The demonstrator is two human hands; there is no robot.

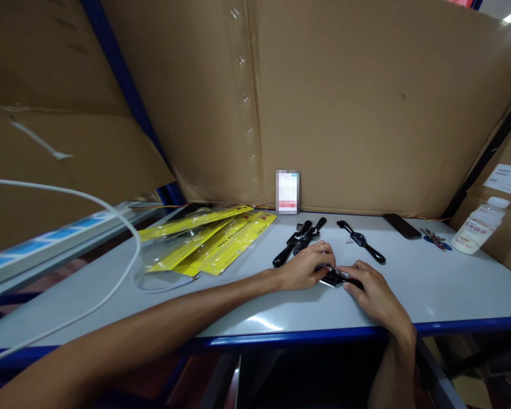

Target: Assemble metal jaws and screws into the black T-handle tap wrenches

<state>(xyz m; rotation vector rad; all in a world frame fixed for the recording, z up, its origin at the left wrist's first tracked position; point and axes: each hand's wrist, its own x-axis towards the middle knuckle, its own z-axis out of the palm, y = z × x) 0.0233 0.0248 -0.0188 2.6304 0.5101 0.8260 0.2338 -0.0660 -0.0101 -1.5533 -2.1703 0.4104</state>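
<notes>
Both my hands rest on the grey table [238, 295] and meet over a small black watch [333, 276]. My left hand [304, 266] has its fingers curled over the watch's left end. My right hand [372, 292] pinches its right end and strap. Most of that watch is hidden under my fingers. Just beyond my left hand lie two more black watches [300, 238], side by side. Another black watch [360, 241] lies stretched out beyond my right hand.
Yellow packaging bags in clear sleeves [208, 241] lie at the left. A white cable [111, 272] loops over the table's left side. A small card [287, 192] leans on the cardboard wall [344, 102]. A black phone [402, 226], keys [435, 238] and a white bottle [479, 224] sit at the right.
</notes>
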